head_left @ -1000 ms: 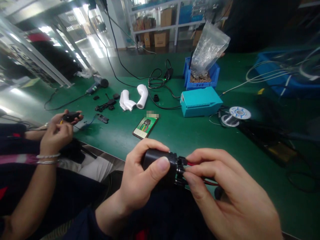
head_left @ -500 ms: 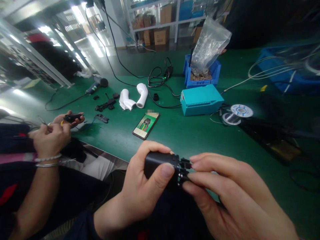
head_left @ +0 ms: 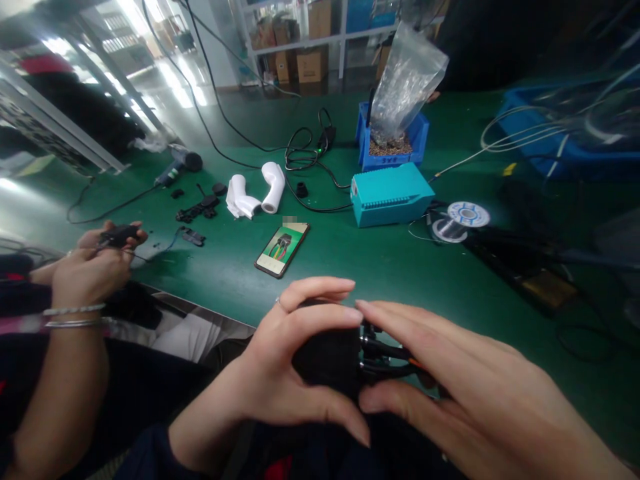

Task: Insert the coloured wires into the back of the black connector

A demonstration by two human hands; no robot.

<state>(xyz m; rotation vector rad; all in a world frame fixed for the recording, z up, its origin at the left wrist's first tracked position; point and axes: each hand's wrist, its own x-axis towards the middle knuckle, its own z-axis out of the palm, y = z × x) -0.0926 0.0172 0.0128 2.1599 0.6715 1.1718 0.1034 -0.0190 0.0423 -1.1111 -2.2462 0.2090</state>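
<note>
**Black connector housing, wiring stage**

Left hand (head_left: 295, 380) is clamping the black housing (head_left: 327, 360) just off the desk's (head_left: 350, 267) near edge. Right hand (head_left: 450, 393) is closing its fingertips on the wires (head_left: 395, 357) at the housing's end. Long axis is lying level, wired end pointing right. Judged next: seating the leads squarely, which calls for a steady left grip.

green worktable (head_left: 350, 260) | shelving with cardboard boxes (head_left: 310, 63) behind | bright glare left
</note>
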